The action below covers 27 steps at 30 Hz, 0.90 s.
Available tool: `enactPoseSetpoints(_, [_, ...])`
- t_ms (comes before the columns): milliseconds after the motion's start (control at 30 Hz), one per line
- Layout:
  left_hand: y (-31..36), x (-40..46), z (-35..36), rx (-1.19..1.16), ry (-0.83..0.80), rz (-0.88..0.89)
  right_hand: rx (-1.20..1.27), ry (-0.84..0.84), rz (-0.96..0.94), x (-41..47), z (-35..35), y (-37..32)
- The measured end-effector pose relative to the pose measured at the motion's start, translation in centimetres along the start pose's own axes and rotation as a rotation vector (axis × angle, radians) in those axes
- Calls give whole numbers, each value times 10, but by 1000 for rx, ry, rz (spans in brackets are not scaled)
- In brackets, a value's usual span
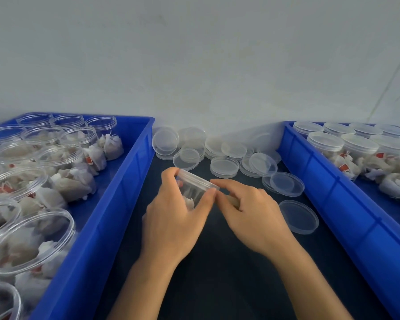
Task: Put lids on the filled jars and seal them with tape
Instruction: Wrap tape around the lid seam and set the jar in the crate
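My left hand (173, 213) grips a clear plastic jar (195, 184) with a lid on it, tilted over the dark table between two blue crates. White sachets show through its wall. My right hand (249, 211) has its fingertips at the jar's right edge, next to my left thumb, and its fingers curl round a small pale object (233, 200), partly hidden; I cannot tell if it is tape. Loose clear lids (224, 166) lie in a heap behind the jar.
The left blue crate (116, 204) holds several open jars filled with sachets. The right blue crate (328, 192) holds several lidded jars. Single lids (298, 217) lie on the dark table (217, 273) right of my hands. A pale wall stands behind.
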State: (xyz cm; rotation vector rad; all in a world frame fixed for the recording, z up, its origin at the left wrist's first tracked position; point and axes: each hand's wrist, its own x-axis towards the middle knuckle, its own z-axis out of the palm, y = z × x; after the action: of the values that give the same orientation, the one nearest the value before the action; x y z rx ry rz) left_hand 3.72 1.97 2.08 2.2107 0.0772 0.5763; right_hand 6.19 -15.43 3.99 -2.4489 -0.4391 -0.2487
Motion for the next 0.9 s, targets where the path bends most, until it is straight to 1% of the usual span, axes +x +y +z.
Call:
enactPoseSetpoints(100, [-3, 3, -2, -12, 12, -36, 79, -51, 15, 1, -1, 2])
enactPoseSetpoints(200, [-4, 3, -4, -69, 17, -68, 81, -79, -4, 1, -2, 2])
enactPoseSetpoints(400, [-8, 4, -5, -304, 20, -110, 153, -69, -10, 1, -1, 5])
enactPoseSetpoints(633, [-8, 6, -2, -502, -42, -135, 150, -72, -7, 2, -2, 9])
enactPoseSetpoints(900, [-11, 9, -6, -599, -115, -167, 155, -75, -5, 2, -2, 9])
